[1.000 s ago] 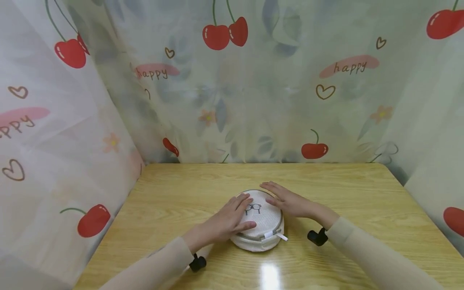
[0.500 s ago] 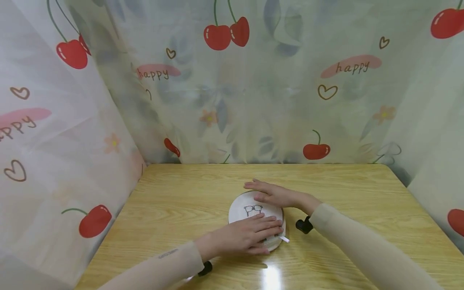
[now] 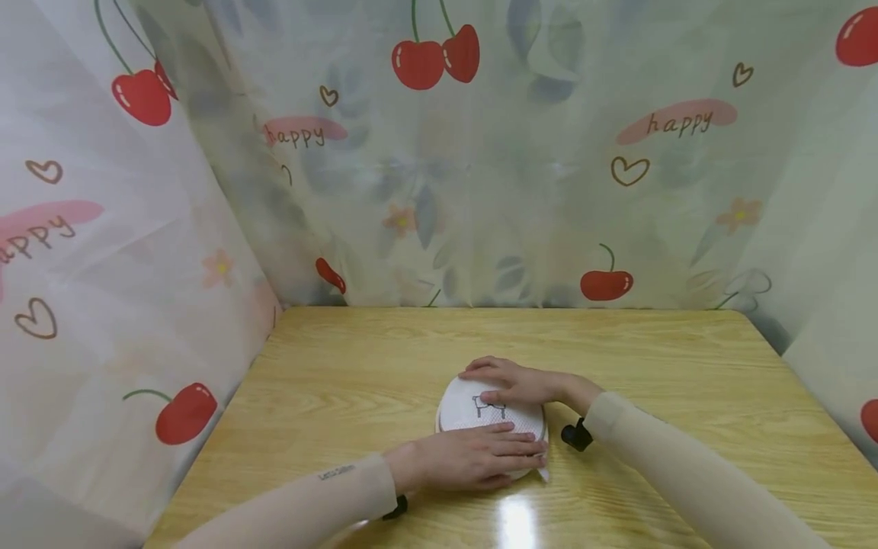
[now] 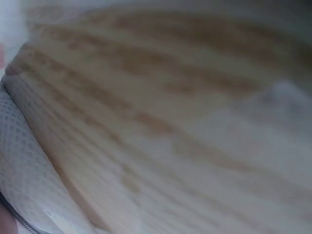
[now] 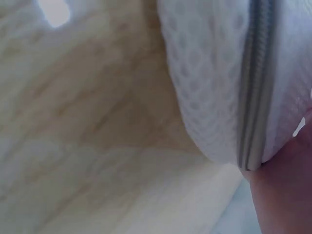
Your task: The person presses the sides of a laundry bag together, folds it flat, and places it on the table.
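Observation:
A round white mesh zip bag (image 3: 456, 415) with a small dark line drawing lies on the wooden table in the head view. My left hand (image 3: 473, 457) rests across its near side, fingers extended to the right and together. Over the far right part of the bag lies my right hand (image 3: 517, 381), its thumb on the top face and its fingers slightly bent near the far rim. The left wrist view catches the mesh side wall (image 4: 29, 161) at its left edge. In the right wrist view the grey zipper (image 5: 256, 87) runs along the bag, with part of my hand against it.
The wood-grain table (image 3: 343, 366) extends around the bag, with a bright light reflection in front. A cherry-print curtain (image 3: 521, 191) hangs behind the table and along its sides. A black wrist camera (image 3: 578, 436) sits below my right wrist.
My left hand has moved from the bag's left side rightward across its near side. My right hand has shifted left over the far part, and its fingers have bent slightly.

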A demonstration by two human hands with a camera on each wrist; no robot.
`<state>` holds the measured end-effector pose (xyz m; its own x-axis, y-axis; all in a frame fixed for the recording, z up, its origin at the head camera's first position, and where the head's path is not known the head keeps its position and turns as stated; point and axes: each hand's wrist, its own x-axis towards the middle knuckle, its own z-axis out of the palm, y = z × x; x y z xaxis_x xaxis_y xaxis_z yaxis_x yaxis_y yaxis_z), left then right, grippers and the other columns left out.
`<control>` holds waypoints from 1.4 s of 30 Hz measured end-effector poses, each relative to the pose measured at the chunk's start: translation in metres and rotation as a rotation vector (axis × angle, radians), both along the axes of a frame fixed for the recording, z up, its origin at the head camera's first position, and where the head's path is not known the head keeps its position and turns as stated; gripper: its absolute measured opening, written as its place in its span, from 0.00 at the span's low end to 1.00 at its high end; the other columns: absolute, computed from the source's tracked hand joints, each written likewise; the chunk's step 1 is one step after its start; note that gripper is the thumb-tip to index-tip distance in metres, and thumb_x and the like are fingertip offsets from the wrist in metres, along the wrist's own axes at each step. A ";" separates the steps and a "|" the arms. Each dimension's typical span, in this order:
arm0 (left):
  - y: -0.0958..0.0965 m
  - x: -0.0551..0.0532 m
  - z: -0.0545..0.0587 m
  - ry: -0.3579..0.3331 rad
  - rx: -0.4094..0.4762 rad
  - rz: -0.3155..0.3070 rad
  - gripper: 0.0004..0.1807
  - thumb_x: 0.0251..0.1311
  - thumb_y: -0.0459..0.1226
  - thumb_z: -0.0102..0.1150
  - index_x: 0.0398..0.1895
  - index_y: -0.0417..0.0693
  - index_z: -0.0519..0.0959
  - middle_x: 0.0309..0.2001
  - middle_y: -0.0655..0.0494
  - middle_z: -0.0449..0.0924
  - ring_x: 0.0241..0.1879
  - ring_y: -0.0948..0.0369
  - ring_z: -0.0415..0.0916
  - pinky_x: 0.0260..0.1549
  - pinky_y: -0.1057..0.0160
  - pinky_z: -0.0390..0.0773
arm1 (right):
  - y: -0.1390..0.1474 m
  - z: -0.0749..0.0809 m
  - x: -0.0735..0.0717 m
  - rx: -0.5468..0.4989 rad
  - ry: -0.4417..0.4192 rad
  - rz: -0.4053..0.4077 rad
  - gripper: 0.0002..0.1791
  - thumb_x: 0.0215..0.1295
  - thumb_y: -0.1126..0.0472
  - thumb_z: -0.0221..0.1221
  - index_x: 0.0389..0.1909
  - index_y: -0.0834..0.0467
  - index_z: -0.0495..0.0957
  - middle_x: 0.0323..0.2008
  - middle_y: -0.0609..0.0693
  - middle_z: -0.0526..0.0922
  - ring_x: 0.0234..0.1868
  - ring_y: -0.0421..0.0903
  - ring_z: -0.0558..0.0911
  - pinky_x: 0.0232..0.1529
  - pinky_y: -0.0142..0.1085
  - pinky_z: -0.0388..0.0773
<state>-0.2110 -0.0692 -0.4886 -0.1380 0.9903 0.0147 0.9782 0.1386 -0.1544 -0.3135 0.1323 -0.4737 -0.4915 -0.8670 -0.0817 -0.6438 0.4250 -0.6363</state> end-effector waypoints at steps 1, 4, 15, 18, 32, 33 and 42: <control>0.001 0.000 0.000 -0.007 -0.008 0.000 0.30 0.84 0.44 0.42 0.84 0.48 0.55 0.83 0.53 0.51 0.82 0.62 0.45 0.79 0.59 0.43 | 0.001 -0.001 0.000 -0.002 0.009 0.010 0.31 0.82 0.51 0.53 0.80 0.55 0.62 0.77 0.60 0.59 0.77 0.63 0.58 0.74 0.65 0.54; 0.002 0.001 0.000 -0.056 -0.051 0.020 0.31 0.85 0.42 0.36 0.85 0.44 0.47 0.85 0.52 0.44 0.83 0.62 0.38 0.79 0.60 0.39 | 0.003 -0.005 0.002 0.017 0.049 0.036 0.32 0.84 0.47 0.47 0.82 0.54 0.59 0.80 0.62 0.57 0.79 0.68 0.54 0.73 0.69 0.49; 0.004 0.005 -0.003 -0.065 -0.163 0.086 0.34 0.86 0.46 0.27 0.85 0.43 0.36 0.85 0.50 0.32 0.83 0.60 0.27 0.78 0.62 0.32 | 0.003 -0.005 0.017 0.202 0.126 0.015 0.33 0.87 0.47 0.36 0.85 0.54 0.45 0.84 0.56 0.41 0.82 0.66 0.36 0.76 0.68 0.35; 0.003 0.005 -0.003 -0.054 -0.157 0.082 0.34 0.86 0.46 0.28 0.85 0.43 0.37 0.85 0.50 0.33 0.83 0.60 0.28 0.79 0.62 0.33 | 0.001 -0.007 0.018 0.224 0.154 0.006 0.33 0.87 0.48 0.37 0.85 0.53 0.45 0.85 0.55 0.42 0.83 0.65 0.37 0.76 0.68 0.36; -0.003 -0.005 0.002 -0.110 -0.154 0.088 0.32 0.86 0.43 0.27 0.85 0.43 0.39 0.85 0.50 0.35 0.83 0.61 0.30 0.78 0.63 0.33 | -0.003 -0.013 0.010 0.190 0.139 -0.060 0.33 0.87 0.47 0.36 0.85 0.52 0.45 0.85 0.53 0.42 0.83 0.62 0.36 0.77 0.66 0.35; -0.003 -0.005 0.002 -0.122 -0.154 0.086 0.32 0.86 0.43 0.27 0.85 0.43 0.39 0.85 0.50 0.35 0.83 0.61 0.30 0.78 0.63 0.33 | -0.003 -0.014 0.010 0.197 0.149 -0.055 0.33 0.87 0.47 0.36 0.85 0.52 0.44 0.85 0.54 0.42 0.83 0.62 0.37 0.77 0.66 0.35; 0.000 -0.004 0.003 -0.175 -0.179 0.101 0.34 0.85 0.44 0.31 0.85 0.43 0.38 0.85 0.51 0.33 0.83 0.62 0.28 0.78 0.64 0.33 | -0.003 -0.015 0.013 0.200 0.160 -0.039 0.33 0.87 0.48 0.37 0.85 0.54 0.44 0.85 0.55 0.41 0.83 0.64 0.37 0.77 0.66 0.36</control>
